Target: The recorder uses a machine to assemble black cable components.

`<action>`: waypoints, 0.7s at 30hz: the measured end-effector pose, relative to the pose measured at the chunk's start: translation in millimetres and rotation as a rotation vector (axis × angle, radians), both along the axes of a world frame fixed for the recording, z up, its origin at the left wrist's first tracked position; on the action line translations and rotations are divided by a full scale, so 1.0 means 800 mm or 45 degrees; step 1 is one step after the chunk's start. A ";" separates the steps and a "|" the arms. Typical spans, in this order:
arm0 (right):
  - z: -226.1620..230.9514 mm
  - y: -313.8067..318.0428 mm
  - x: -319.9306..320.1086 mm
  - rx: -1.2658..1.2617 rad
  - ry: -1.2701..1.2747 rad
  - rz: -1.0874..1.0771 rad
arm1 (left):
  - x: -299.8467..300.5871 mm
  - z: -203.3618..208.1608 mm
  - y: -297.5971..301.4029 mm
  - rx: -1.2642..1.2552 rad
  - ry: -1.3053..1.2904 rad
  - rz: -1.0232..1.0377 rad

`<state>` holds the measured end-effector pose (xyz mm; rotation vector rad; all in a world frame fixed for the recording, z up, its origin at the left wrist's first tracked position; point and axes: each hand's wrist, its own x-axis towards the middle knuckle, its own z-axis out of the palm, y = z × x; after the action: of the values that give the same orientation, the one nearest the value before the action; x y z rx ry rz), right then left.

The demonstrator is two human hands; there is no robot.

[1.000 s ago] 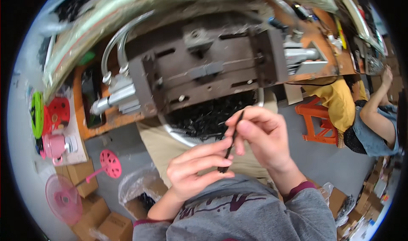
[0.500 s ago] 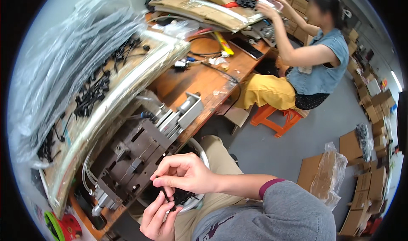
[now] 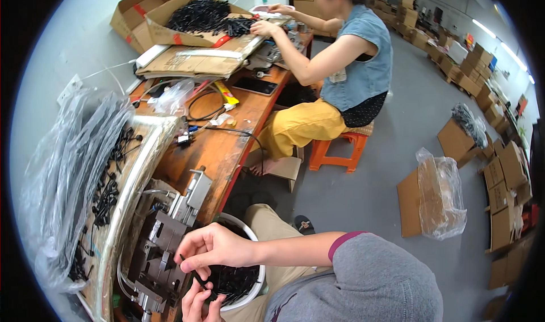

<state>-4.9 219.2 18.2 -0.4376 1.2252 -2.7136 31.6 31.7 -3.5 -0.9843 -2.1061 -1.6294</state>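
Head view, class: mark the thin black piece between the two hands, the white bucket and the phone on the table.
Thin black piece (image 3: 200, 279): head view, middle of its shaft.
White bucket (image 3: 262, 274): head view, right side of its rim.
Phone (image 3: 255, 85): head view, middle of its screen.

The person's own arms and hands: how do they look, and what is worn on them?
A short grey sleeve with a maroon cuff is on the right arm. The right hand and left hand are bare, without gloves. The left sleeve is not visible.
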 end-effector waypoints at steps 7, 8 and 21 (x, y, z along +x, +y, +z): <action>-0.005 0.000 0.020 0.042 0.199 -0.199 | 0.002 -0.021 -0.004 0.040 -0.106 0.074; -0.005 0.002 0.021 0.054 0.182 -0.180 | 0.003 -0.020 -0.004 0.036 -0.113 0.071; -0.022 0.002 -0.003 0.045 0.112 -0.004 | 0.005 -0.004 0.006 -0.109 0.051 0.122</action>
<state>-7.3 221.1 0.4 -0.5566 1.2948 -2.6971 36.0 36.4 -6.8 -0.9190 -2.1767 -1.4731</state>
